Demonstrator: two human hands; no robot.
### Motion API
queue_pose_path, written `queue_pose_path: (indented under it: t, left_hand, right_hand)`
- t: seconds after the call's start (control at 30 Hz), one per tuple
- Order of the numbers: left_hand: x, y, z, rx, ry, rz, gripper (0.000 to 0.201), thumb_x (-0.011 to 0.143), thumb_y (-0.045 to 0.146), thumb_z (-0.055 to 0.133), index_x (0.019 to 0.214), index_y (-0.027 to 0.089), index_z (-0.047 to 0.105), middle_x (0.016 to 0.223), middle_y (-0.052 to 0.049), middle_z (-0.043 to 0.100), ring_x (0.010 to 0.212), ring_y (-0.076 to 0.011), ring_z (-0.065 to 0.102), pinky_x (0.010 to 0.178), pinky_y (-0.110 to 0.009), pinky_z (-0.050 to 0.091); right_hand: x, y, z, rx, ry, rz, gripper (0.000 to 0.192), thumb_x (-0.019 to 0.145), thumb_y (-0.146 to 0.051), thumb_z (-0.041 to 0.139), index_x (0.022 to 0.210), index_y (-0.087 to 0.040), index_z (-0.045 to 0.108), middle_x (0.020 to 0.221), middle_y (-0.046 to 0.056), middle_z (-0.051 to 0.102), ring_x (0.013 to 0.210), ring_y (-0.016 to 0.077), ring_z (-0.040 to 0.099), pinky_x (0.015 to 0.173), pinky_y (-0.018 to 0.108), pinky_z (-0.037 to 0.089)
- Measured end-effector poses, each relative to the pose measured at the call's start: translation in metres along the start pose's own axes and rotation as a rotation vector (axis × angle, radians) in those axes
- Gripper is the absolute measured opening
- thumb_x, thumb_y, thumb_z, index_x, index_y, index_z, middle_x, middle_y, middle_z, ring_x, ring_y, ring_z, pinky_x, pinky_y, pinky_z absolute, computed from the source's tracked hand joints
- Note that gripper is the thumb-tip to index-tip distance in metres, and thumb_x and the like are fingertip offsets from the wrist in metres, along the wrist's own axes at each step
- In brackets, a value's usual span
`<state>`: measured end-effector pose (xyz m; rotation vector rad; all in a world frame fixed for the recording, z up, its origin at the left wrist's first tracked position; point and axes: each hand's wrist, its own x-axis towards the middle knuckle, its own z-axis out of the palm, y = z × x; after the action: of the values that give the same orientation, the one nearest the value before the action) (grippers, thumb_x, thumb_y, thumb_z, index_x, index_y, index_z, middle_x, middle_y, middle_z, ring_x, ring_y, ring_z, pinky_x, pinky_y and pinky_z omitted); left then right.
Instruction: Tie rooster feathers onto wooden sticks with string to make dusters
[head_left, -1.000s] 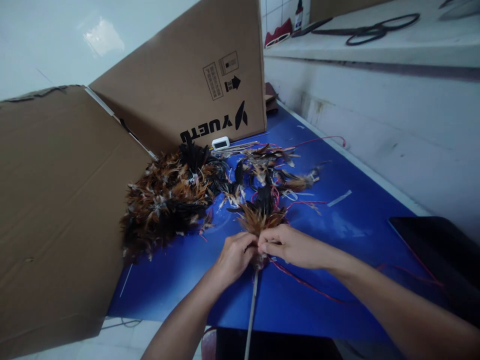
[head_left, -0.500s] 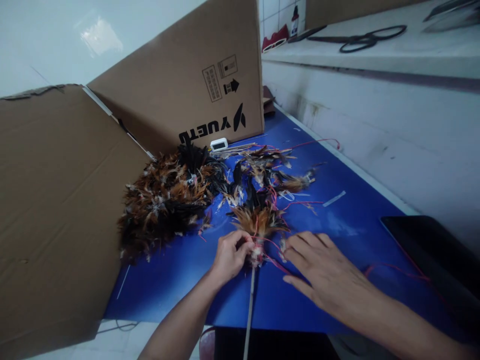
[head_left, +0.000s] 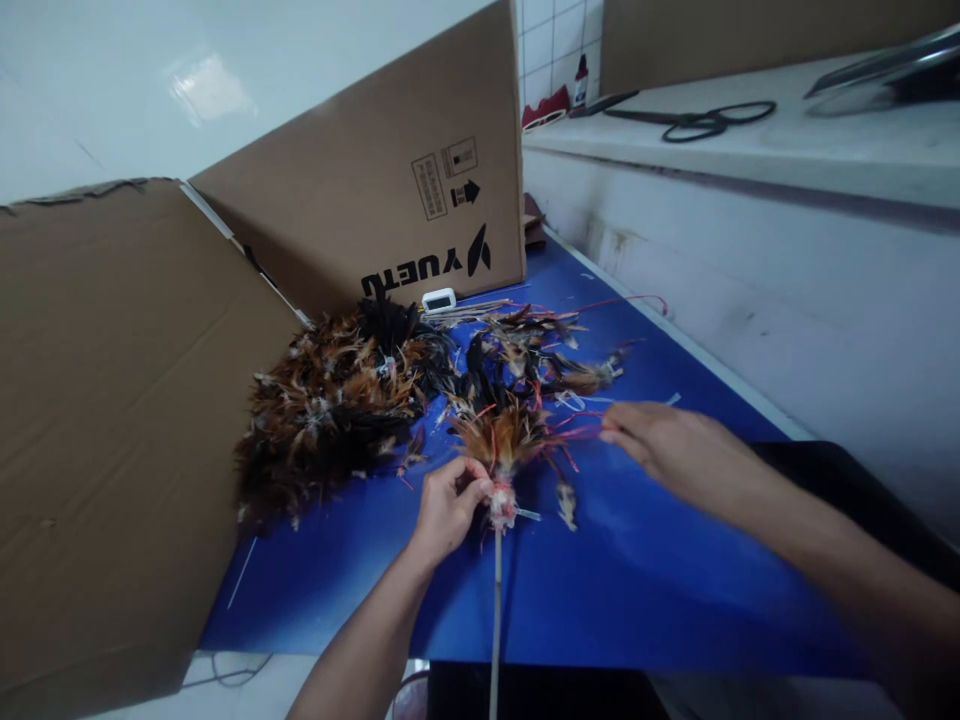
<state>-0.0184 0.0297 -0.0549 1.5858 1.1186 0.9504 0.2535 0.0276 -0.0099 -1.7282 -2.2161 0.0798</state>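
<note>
1. Pinching with the left hand [head_left: 448,503]: its fingers are closed around the bound neck of a small tuft of brown and black feathers [head_left: 501,438] tied to the top of a thin pale wooden stick [head_left: 495,610]. The tuft lies on the blue table mat [head_left: 637,590], and the stick runs from the neck toward the mat's near edge.
2. Right hand [head_left: 667,447] is to the right of the tuft, palm down and blurred. Its fingertips sit at the strands of thin red thread [head_left: 581,432] that lead out from the tuft. Whether they actually pinch the thread, I cannot tell.
3. Judgement on technique: keep the left-hand pinch right on the binding so the feathers do not fan loose, and hold the thread taut and level with the neck, so each turn would land on the wrapped spot rather than on the feather tips.
4. Loose small feather [head_left: 566,503] lies just right of the binding, apart from both hands.
5. Large heap of brown and black feathers [head_left: 337,400] sits left of and beyond the tuft, against the brown cardboard boxes [head_left: 375,180].
6. Black scissors [head_left: 701,120] rest on the pale ledge well beyond the tuft.
</note>
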Motion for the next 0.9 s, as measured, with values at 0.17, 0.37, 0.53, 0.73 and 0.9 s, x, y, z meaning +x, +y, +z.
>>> queue_pose_path:
  t: [0.17, 0.37, 0.53, 0.73, 0.9]
  left_hand:
    - [0.001, 0.001, -0.001, -0.007, 0.013, -0.008, 0.010, 0.076, 0.024, 0.056, 0.071, 0.015, 0.054, 0.061, 0.002, 0.054, 0.057, -0.0087, 0.050, 0.058, -0.020, 0.039]
    - [0.002, -0.001, -0.001, 0.005, 0.021, -0.010, 0.011, 0.076, 0.023, 0.056, 0.069, 0.015, 0.054, 0.061, 0.002, 0.053, 0.057, -0.0084, 0.048, 0.056, -0.019, 0.038]
    - [0.001, -0.002, -0.002, 0.086, 0.029, 0.016, 0.009, 0.076, 0.021, 0.056, 0.070, 0.015, 0.055, 0.063, 0.002, 0.055, 0.058, -0.0079, 0.047, 0.057, -0.019, 0.036]
    - [-0.001, 0.003, -0.003, 0.144, -0.004, 0.061, 0.007, 0.077, 0.020, 0.054, 0.072, 0.016, 0.056, 0.066, 0.001, 0.058, 0.062, -0.0086, 0.050, 0.061, -0.019, 0.037]
    - [-0.002, 0.003, -0.002, 0.153, 0.014, 0.066, 0.008, 0.076, 0.018, 0.054, 0.069, 0.016, 0.056, 0.063, 0.003, 0.055, 0.058, -0.0075, 0.046, 0.058, -0.018, 0.034]
  right_hand:
    - [0.078, 0.021, -0.027, -0.027, 0.214, 0.094, 0.014, 0.085, -0.027, 0.051, 0.081, -0.014, 0.057, 0.069, 0.005, 0.062, 0.061, 0.0144, 0.053, 0.058, 0.025, 0.033]
    - [0.130, 0.034, -0.019, -0.078, 0.324, 0.079, 0.015, 0.079, -0.019, 0.055, 0.086, -0.007, 0.062, 0.081, 0.011, 0.062, 0.072, 0.0156, 0.054, 0.064, 0.028, 0.038]
    - [0.067, -0.023, -0.007, 0.091, 0.486, -0.212, 0.019, 0.082, -0.010, 0.046, 0.093, -0.014, 0.060, 0.095, 0.010, 0.061, 0.094, 0.0199, 0.055, 0.083, 0.032, 0.042]
    - [0.002, -0.075, 0.010, 0.358, 0.348, -0.315, 0.021, 0.086, -0.016, 0.045, 0.102, -0.021, 0.057, 0.089, 0.002, 0.066, 0.079, 0.0134, 0.062, 0.070, 0.024, 0.048]
    - [0.049, -0.015, 0.004, 0.273, 0.517, -0.017, 0.016, 0.083, -0.019, 0.050, 0.090, -0.016, 0.064, 0.084, 0.005, 0.069, 0.078, 0.0160, 0.064, 0.073, 0.025, 0.047]
